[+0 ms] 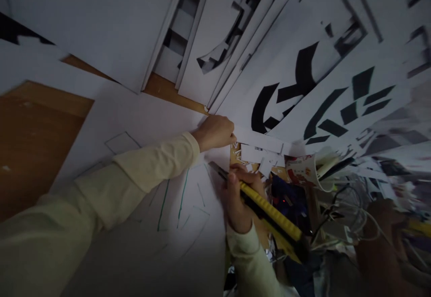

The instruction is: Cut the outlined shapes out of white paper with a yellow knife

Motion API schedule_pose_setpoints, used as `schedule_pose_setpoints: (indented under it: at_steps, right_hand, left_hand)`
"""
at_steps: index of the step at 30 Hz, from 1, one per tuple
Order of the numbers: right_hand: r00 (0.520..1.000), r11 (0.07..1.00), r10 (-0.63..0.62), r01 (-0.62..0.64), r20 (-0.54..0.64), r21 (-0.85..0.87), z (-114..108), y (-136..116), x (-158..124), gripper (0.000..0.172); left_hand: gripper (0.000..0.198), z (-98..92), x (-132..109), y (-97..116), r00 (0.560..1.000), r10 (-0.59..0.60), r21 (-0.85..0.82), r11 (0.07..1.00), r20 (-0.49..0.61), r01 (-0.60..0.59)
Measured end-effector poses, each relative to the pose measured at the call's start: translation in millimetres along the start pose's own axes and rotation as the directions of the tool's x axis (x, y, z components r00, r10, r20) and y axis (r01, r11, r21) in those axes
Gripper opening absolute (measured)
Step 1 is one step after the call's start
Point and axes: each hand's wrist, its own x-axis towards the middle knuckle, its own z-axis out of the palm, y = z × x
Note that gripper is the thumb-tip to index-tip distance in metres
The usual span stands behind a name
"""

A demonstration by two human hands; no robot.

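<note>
My right hand (240,198) grips a yellow and black utility knife (269,211), whose blade tip rests at the right edge of a white sheet (151,121) marked with thin green and grey lines. My left hand (215,131) reaches across that sheet in a pale yellow sleeve. Its fingers are curled and press down at the sheet's far right corner, beside a white paper strip (259,140). What lies under those fingertips is hidden.
White boards with bold black shapes (303,77) lean across the top right. A brown wooden surface (33,144) shows at the left. At the right lie small paper offcuts (259,160), a tipped paper cup (308,171) and tangled cables (350,207).
</note>
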Motion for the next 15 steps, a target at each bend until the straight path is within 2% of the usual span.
schedule_pose_setpoints:
  at_steps: [3,9,15]
  right_hand:
    - [0.997,0.996,-0.053,0.056,-0.049,0.063,24,9,2,0.004]
    - [0.994,0.993,-0.112,0.112,0.010,-0.027,15,10,3,0.006]
    - [0.991,0.988,-0.133,0.134,0.021,-0.074,18,14,2,0.003]
  left_hand:
    - [0.039,0.5,1,0,1.000,0.002,0.003,1.000,-0.003,-0.002]
    - [0.039,0.7,2,0,1.000,-0.004,0.018,1.000,0.015,0.004]
    - [0.040,0.1,1,1,1.000,-0.004,0.029,1.000,0.010,0.003]
